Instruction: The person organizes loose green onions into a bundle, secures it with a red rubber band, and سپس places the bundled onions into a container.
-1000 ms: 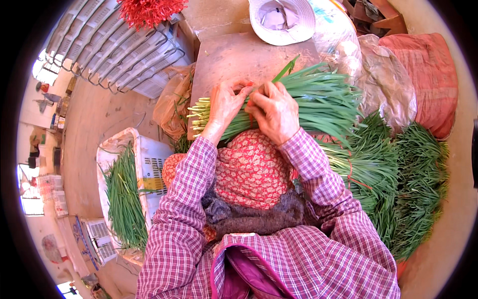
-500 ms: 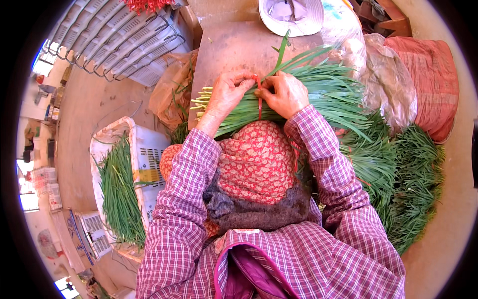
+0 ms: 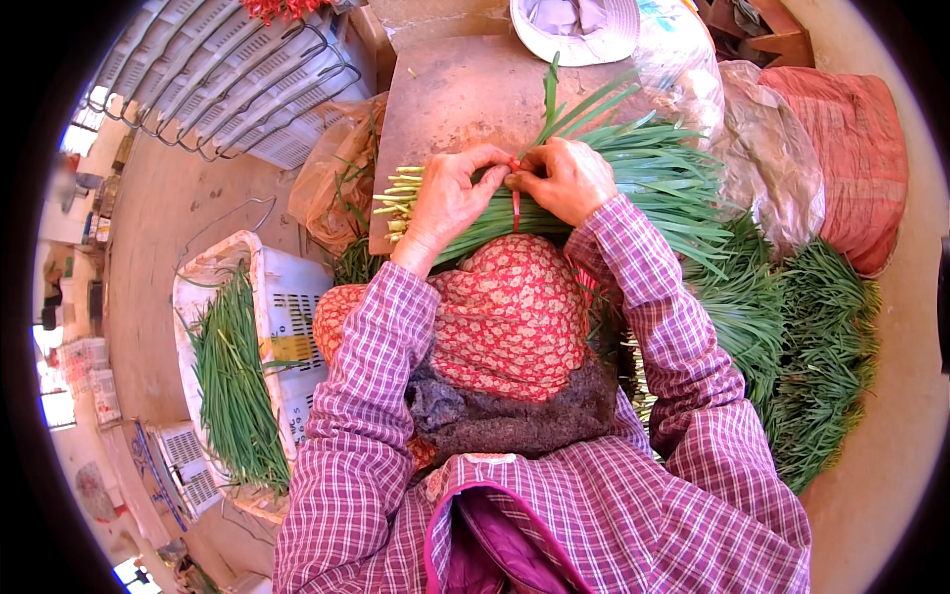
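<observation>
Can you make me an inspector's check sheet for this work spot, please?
Surface: stained brown board, a pale hat at its far edge.
Things: green stalk bundle with a red tie around it.
Clutter: crumpled orange plastic bag beside the board.
Hands: left hand and right hand both pinch the tie.
Cables: nothing seen for sure.
Surroundings: white crate of green stalks at left; red sack at right.

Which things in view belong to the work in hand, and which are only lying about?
In the work: green bundle; red tie, pinched by left hand and right hand; board; probably the greens in the white crate.

Apparently lying about: pale hat; red sack; grey crates.
</observation>
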